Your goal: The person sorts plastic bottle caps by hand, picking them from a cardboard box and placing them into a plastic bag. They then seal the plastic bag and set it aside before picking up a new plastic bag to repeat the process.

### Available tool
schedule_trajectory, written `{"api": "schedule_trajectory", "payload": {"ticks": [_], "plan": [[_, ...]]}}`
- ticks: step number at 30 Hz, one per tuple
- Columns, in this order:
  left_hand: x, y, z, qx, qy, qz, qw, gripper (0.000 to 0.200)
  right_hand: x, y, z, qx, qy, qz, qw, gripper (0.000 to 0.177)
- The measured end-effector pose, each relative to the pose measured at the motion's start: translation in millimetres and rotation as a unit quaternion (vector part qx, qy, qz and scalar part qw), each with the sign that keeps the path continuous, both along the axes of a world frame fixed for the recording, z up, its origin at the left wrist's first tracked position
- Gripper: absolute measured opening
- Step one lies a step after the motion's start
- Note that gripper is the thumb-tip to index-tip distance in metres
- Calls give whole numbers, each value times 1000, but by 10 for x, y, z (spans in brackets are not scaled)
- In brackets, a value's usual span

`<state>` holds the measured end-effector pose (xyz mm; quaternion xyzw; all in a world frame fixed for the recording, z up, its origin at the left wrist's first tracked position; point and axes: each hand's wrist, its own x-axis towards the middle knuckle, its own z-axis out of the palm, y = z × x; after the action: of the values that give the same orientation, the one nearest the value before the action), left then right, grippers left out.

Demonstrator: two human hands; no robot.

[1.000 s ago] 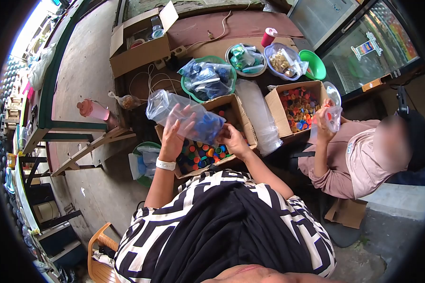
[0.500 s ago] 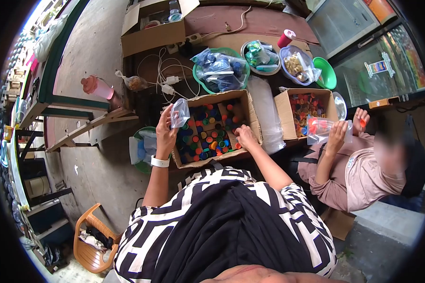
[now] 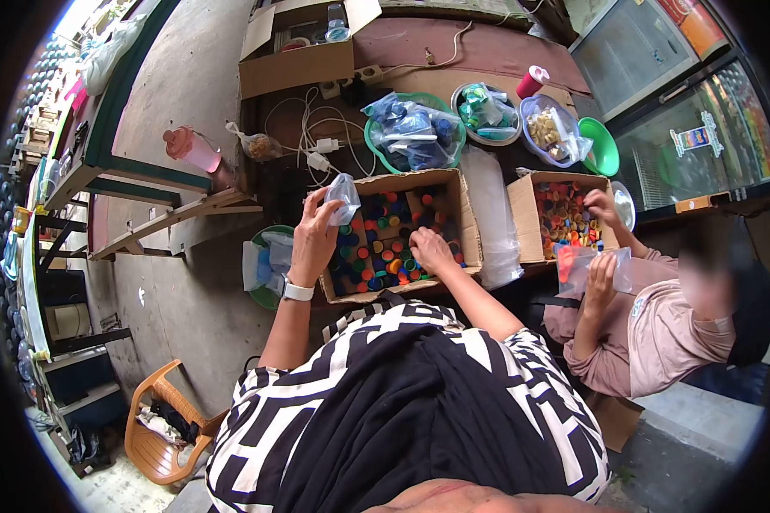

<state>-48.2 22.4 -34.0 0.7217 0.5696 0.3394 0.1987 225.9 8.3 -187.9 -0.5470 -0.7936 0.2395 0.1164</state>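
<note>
My left hand (image 3: 313, 244), with a white band on its wrist, pinches a small clear plastic bag (image 3: 343, 202) above the left side of an open cardboard box (image 3: 469, 224). Loose bottle caps (image 3: 370, 239) in blue, green, red, orange and yellow lie across the box's bottom. Inside that box, my right hand (image 3: 432, 250) reaches down among the caps with its fingers curled together. Whatever its fingertips hold, if anything, is hidden.
A co-worker's hand (image 3: 602, 205) reaches into a second box (image 3: 522, 214) of caps; the other holds a plastic bag (image 3: 577, 267). Behind stand basins (image 3: 372, 145) of bagged items and a pink tumbler (image 3: 532, 81). White cables (image 3: 321, 154) lie at the back left.
My right hand has moved left within the box, over the caps. The co-worker's far hand has gone from beside the bag into the second box. The view has shifted slightly.
</note>
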Motion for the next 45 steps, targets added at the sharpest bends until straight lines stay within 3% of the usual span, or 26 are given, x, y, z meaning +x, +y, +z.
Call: {"api": "schedule_trajectory", "payload": {"ticks": [1,3,8,11,14,17,22,27,29,30,31,34,38,40,41,43,44,45], "plan": [[-9,7,2,13,24,-6,1000,51,-36,-29,6,0,2,0,1000,10],[13,7,61,39,44,1,998,50,-81,-101,-10,-2,-106,34,994,18],[80,16,322,88,114,25,989,47,-63,-212,-118,42,-135,19,990,16],[77,45,254,114,90,45,988,35,-71,-178,-114,-16,-108,8,994,13],[69,62,133,72,32,80,994,20,-219,-88,-15,16,-105,-8,994,13],[97,52,148,13,-61,78,995,22,-483,97,-81,49,-27,30,998,17],[72,63,169,-12,-84,75,994,28,-875,316,-255,32,-62,98,993,31],[24,94,127,3,-32,58,998,31,-951,375,-352,20,-89,108,990,36],[38,127,62,99,96,-10,990,32,-919,404,-380,70,-54,114,989,42],[67,119,80,75,121,-23,990,33,-908,401,-231,30,-35,108,993,45],[101,118,80,76,120,-19,990,33,-907,398,-219,32,-37,111,993,45],[184,153,79,57,147,-57,986,33,-896,410,-132,-101,-32,110,988,39],[223,211,38,40,123,-72,989,32,-821,374,-185,-103,-21,93,990,37],[209,240,-15,31,97,-69,992,32,-731,363,-79,-70,95,23,993,32],[199,255,-27,27,73,-67,995,33,-684,375,-18,-70,93,23,993,32],[186,268,13,11,55,-66,996,34,-616,407,166,-114,225,-83,964,30],[182,271,33,0,43,-61,997,34,-578,389,312,-84,289,-125,945,29],[181,264,40,-12,30,-58,998,34,-543,391,561,-86,297,-155,938,27]]}}
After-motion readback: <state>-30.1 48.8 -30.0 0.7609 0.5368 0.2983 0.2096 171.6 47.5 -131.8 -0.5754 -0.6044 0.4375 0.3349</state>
